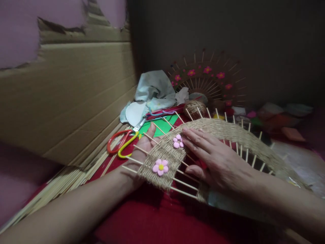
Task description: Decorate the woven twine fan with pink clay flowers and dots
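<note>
A curved woven jute band (223, 128) on thin wooden sticks arches across the middle. Near its left end sits a pink flower with a yellow centre (160, 167). Above that flower, several pink petals (178, 141) form a ring with no yellow centre visible. My left hand (142, 159) supports the band from below, palm up, with its thumb showing past the sticks and its other fingers mostly hidden. Over the band lies my right hand (215, 159), its fingers stretched flat, fingertips beside the petal ring, thumb lower among the inner sticks.
Orange-and-yellow-handled scissors (124, 144) lie left of the band, near a bundle of thin sticks (63, 184). A cardboard sheet (83, 84) stands at left. Behind are a twine ball (195, 108), a grey-blue cloth (156, 86), green sheet (162, 125) and a flowered fan-shaped piece (207, 70).
</note>
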A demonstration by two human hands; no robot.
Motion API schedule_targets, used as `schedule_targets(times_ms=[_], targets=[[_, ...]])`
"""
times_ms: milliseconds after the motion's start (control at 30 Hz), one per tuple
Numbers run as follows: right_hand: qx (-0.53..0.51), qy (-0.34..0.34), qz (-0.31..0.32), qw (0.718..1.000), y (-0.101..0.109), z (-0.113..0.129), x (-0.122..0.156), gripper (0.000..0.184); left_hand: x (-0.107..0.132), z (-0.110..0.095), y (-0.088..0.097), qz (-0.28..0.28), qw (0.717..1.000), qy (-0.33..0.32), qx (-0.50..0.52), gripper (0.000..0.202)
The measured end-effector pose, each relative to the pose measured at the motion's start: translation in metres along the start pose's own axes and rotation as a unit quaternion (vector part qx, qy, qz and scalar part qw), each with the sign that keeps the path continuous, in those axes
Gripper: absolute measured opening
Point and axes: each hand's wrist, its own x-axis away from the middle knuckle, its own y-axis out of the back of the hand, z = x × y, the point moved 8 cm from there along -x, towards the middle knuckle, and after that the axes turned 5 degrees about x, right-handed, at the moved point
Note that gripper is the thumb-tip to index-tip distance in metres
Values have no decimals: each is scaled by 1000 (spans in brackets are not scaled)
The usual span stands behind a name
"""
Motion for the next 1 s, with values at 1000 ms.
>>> schedule_targets(times_ms=[1000], targets=[[-36, 2, 7, 999, 9, 11, -4, 58, 1, 6, -6, -22, 999, 21, -13, 65]])
